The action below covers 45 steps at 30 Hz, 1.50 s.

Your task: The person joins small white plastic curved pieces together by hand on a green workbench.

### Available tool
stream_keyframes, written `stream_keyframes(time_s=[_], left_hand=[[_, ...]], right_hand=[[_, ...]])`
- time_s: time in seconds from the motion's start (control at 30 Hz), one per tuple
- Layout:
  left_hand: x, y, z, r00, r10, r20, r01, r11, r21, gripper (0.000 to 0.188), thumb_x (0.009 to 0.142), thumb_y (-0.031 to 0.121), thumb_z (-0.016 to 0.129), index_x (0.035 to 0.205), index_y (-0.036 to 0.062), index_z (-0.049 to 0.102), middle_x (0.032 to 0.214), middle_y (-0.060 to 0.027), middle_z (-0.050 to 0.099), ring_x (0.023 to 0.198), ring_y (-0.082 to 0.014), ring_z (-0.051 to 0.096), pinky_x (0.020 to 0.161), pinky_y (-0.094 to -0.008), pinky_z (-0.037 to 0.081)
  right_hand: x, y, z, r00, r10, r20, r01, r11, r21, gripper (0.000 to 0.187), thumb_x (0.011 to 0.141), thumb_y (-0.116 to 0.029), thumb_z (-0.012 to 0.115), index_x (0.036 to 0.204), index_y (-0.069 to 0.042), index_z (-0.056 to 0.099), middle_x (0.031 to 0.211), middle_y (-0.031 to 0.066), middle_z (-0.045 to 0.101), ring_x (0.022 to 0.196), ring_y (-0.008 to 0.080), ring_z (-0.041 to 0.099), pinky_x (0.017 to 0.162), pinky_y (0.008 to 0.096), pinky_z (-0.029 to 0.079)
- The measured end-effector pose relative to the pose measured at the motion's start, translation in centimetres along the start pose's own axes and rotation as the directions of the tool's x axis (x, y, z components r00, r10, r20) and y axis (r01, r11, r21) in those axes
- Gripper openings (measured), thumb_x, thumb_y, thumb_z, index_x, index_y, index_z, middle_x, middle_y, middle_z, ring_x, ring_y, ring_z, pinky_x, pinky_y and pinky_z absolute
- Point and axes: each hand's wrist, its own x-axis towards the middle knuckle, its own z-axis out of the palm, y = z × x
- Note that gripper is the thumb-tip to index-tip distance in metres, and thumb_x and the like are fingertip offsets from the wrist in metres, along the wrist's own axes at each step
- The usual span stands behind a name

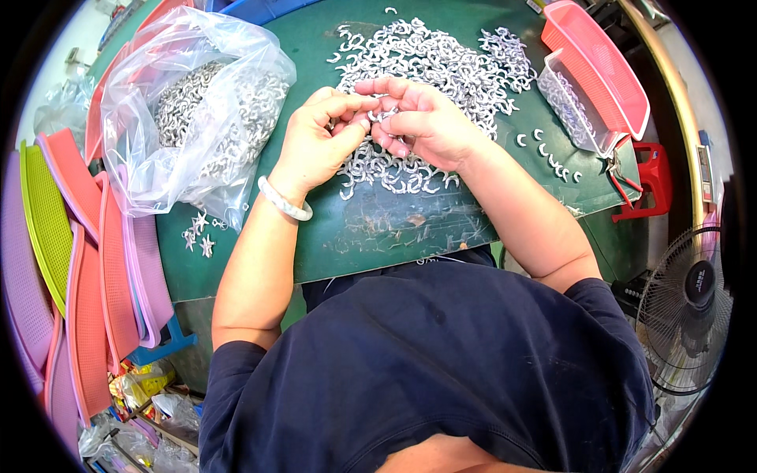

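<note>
My left hand (315,140), with a pale bangle (284,202) at its wrist, is closed in a pinch, its fingertips meeting those of my right hand (434,124). Small silver-grey curved metal pieces (384,115) show between the two hands. My right hand curls around some of them, thumb and fingers bent inward; how many it holds is hidden. Both hands hover over the near side of a large pile of similar C-shaped metal pieces (426,59) on the green tabletop (339,244).
An open clear plastic bag (130,162) full of metal pieces stands at left, near star-shaped pieces (206,246). Stacked coloured plastic baskets (91,315) line the left edge. At right are a pink basket (603,75), a clear bin (564,106) of pieces, a red stool (654,177) and a fan (686,307).
</note>
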Motion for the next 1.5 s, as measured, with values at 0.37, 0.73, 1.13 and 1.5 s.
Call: stream_keyframes(time_s=[0.37, 0.73, 1.13, 1.5], left_hand=[[-0.1, -0.7, 0.3, 0.995, 0.024, -0.094, -0.024, 1.0, -0.007, 0.013, 0.075, 0.004, 0.061, 0.087, 0.0043, 0.064, 0.073, 0.0015, 0.049, 0.061, -0.006, 0.043, 0.054, -0.0185, 0.036], [-0.2, 1.1, 0.5, 0.951, -0.299, 0.083, 0.287, 0.746, -0.602, 0.014, 0.082, 0.004, 0.053, 0.095, 0.0023, 0.054, 0.078, -0.0005, 0.054, 0.056, -0.0022, 0.041, 0.046, -0.0147, 0.031], [-0.5, -0.2, 1.3, 0.993, -0.119, -0.015, 0.118, 0.989, -0.088, 0.015, 0.081, 0.001, 0.057, 0.095, -0.0022, 0.059, 0.08, -0.0018, 0.059, 0.071, -0.0073, 0.055, 0.065, -0.0204, 0.045], [-0.2, 0.2, 0.5, 0.921, -0.389, 0.013, 0.296, 0.678, -0.673, 0.007, 0.084, 0.009, 0.055, 0.089, 0.0043, 0.056, 0.066, 0.0036, 0.051, 0.049, 0.0, 0.035, 0.042, -0.0145, 0.027]], right_hand=[[0.3, 0.0, -0.9, 0.995, 0.061, 0.081, -0.076, 0.976, 0.202, 0.049, 0.07, 0.009, 0.047, 0.117, 0.009, 0.035, 0.087, 0.016, 0.054, 0.059, 0.0148, 0.049, 0.048, 0.0227, 0.039], [0.0, -0.2, 0.0, 1.0, 0.015, 0.025, -0.014, 0.998, -0.069, 0.057, 0.069, 0.01, 0.044, 0.124, 0.009, 0.03, 0.107, 0.0167, 0.049, 0.064, 0.0135, 0.051, 0.047, 0.0212, 0.04], [-0.2, 0.3, 0.6, 1.0, 0.013, 0.009, -0.01, 0.97, -0.241, 0.059, 0.072, 0.009, 0.043, 0.129, 0.003, 0.031, 0.098, 0.0091, 0.051, 0.064, 0.0096, 0.05, 0.049, 0.0199, 0.04], [0.1, 0.2, 0.1, 1.0, 0.03, -0.002, -0.03, 0.991, -0.129, 0.052, 0.072, 0.008, 0.043, 0.123, 0.008, 0.034, 0.1, 0.0152, 0.049, 0.063, 0.0125, 0.051, 0.049, 0.0206, 0.041]])
